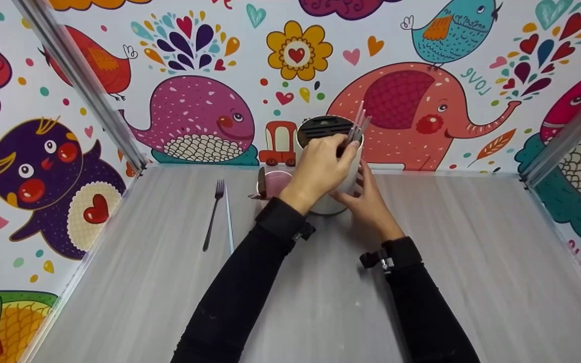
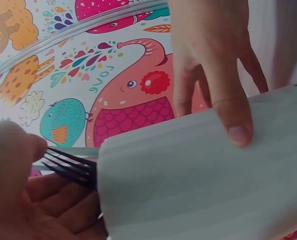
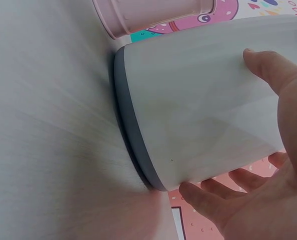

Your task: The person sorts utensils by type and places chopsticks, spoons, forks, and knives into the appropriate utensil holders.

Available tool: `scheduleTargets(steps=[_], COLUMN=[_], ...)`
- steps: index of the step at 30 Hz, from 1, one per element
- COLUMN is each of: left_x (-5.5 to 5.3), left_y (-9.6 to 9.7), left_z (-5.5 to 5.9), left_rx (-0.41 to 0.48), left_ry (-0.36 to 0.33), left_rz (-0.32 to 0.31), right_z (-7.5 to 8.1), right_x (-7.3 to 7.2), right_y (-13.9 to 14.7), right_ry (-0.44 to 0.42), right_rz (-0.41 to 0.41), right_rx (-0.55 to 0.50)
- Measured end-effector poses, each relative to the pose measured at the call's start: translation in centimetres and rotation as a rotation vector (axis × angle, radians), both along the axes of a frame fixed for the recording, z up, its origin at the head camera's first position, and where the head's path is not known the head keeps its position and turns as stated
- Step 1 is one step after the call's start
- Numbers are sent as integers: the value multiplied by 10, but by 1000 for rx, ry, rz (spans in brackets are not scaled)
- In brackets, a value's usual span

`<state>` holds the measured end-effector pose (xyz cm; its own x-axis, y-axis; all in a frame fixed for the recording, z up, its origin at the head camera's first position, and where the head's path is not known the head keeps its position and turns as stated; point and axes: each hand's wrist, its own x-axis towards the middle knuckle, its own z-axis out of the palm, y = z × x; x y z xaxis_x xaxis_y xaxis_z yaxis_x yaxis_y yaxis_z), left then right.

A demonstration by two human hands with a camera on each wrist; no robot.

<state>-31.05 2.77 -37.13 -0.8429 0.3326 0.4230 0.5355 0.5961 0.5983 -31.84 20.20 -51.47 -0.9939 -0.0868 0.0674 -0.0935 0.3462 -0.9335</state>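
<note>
A tall white container (image 1: 345,174) with a dark slotted inside (image 1: 323,123) stands near the back wall. My left hand (image 1: 323,164) is at its rim, with thumb and fingers round a dark fork (image 2: 71,167) whose tines point up out of the opening. Clear straw-like sticks (image 1: 359,118) rise beside that fork, and the fork's lower part is hidden inside. Lower down, my right hand (image 1: 371,201) holds the container's side, thumb on one face and fingers round the other. The container's dark base band (image 3: 133,120) meets the table in the right wrist view.
Left of the container stands a pink cup (image 1: 278,182) with a dark brown piece (image 1: 262,179) at its rim. Another fork (image 1: 213,217) and a pale blue straw (image 1: 229,217) lie farther left on the table. Patterned panels (image 1: 199,111) rise at the back and sides.
</note>
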Motion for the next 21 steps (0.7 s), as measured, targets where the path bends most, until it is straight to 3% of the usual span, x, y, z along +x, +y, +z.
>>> scheduleTargets(steps=[6, 12, 15, 21], left_x=[8, 24, 35, 57], left_y=[-5, -18, -32, -79], left_z=[5, 11, 17, 24], left_rx=[-16, -4, 3, -7], left_ry=[24, 73, 84, 5], left_rz=[6, 50, 87, 184], right_z=[0, -1, 0, 2], right_x=[1, 1, 1, 3], right_y=[-1, -1, -1, 0], right_ry=[10, 12, 5, -20], right_rz=[-1, -6, -9, -12], right_rx=[2, -10, -15, -26])
